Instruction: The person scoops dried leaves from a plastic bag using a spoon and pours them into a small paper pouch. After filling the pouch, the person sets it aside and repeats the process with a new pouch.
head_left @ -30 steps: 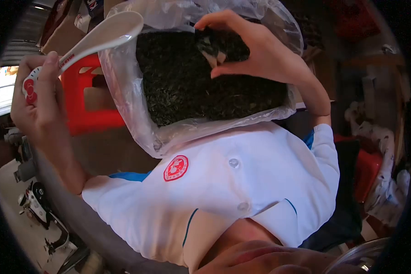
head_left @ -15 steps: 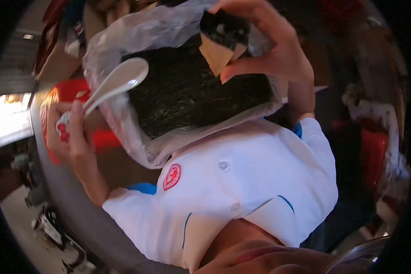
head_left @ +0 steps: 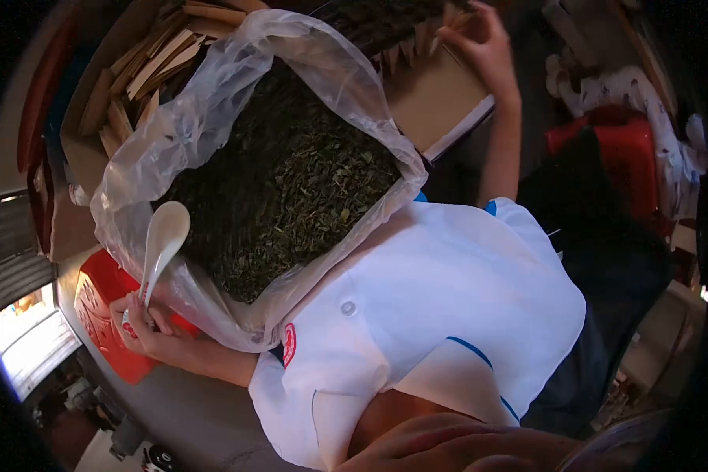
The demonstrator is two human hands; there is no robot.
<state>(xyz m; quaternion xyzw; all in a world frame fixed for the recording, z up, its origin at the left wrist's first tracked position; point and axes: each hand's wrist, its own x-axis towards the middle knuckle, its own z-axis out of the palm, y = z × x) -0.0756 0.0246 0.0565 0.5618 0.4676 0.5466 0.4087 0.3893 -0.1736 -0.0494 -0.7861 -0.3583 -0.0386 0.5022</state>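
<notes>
My left hand (head_left: 153, 334) is closed around the handle of a white soup spoon (head_left: 165, 240), whose bowl looks empty and points up. A small white and red item or handle end shows between its fingers. The spoon is over the near-left rim of a clear plastic bag (head_left: 134, 169) full of dark dried leaves (head_left: 315, 197). At the upper right, my right hand (head_left: 484, 47) pinches a small brown paper packet (head_left: 447, 27), partly hidden by the fingers. That packet is at the end of a row of similar pointed paper packets (head_left: 393, 59) along a shallow cardboard tray (head_left: 436, 102).
A carton (head_left: 90, 145) of stacked brown paper pieces stands at the far left. A red plastic stool (head_left: 106, 346) is beside my left hand. Another red seat (head_left: 621, 149), with white plastic bags (head_left: 645, 98) by it, is at the right.
My right hand has moved from over the leaves, carrying the packet to the row on the tray. My left hand and the spoon have lowered in the view, which has also shifted.
</notes>
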